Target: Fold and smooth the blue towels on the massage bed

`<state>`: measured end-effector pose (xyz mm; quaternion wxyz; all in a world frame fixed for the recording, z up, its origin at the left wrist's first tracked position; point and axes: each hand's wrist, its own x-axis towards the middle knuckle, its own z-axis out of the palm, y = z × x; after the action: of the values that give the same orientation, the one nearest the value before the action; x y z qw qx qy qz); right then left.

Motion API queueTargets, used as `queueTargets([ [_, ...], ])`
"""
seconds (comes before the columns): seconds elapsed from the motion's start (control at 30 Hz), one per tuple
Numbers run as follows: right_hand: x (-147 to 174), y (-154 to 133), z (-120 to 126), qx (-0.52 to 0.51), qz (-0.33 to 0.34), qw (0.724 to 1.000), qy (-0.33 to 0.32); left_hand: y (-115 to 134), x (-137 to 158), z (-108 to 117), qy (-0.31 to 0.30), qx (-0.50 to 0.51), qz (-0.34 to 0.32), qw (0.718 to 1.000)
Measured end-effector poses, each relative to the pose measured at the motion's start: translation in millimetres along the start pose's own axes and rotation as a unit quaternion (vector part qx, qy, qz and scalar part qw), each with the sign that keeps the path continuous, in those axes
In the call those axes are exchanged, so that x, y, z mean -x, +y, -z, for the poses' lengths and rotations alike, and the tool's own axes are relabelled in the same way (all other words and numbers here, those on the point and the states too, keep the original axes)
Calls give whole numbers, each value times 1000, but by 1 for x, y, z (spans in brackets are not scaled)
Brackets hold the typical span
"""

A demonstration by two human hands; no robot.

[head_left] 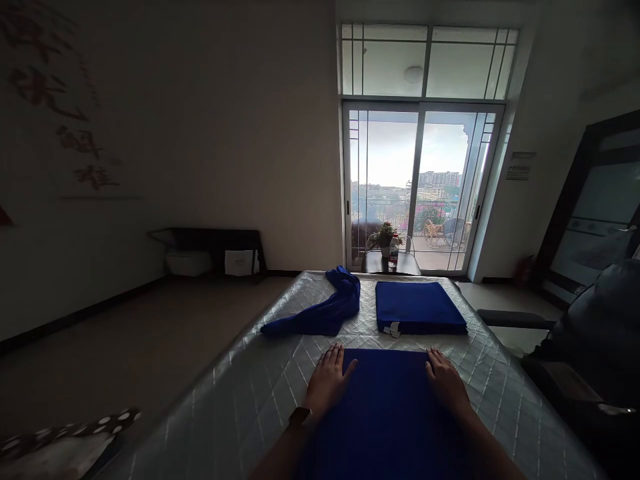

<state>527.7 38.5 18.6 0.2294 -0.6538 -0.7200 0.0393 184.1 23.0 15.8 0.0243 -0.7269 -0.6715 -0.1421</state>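
Note:
A flat blue cloth [387,407] lies smooth before me on the table's silver quilted cover [240,393]. My left hand [330,375] rests on its far left edge, fingers stretched forward and thumb apart. On the opposite edge, my right hand [445,379] lies with its fingers extended. Neither hand grips anything that shows. Beyond my right hand is a neatly folded blue cloth stack [420,307] with white tags at its near edge. A crumpled blue garment [330,307] sits beyond my left hand, one part trailing left.
Past the table's far end stands a small dark table [370,265] with a potted plant [385,237] and a bottle [393,251]. Sliding glass doors [417,193] are behind it. A dark armchair [590,333] is at the right. Polka-dot fabric [75,427] shows at lower left.

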Motion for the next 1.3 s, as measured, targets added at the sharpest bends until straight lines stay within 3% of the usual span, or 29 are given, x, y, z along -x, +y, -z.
queueTargets([
  [1.3,1,0,1,-4,-4,1000,-1,2,1,5,-6,11,3,1000],
])
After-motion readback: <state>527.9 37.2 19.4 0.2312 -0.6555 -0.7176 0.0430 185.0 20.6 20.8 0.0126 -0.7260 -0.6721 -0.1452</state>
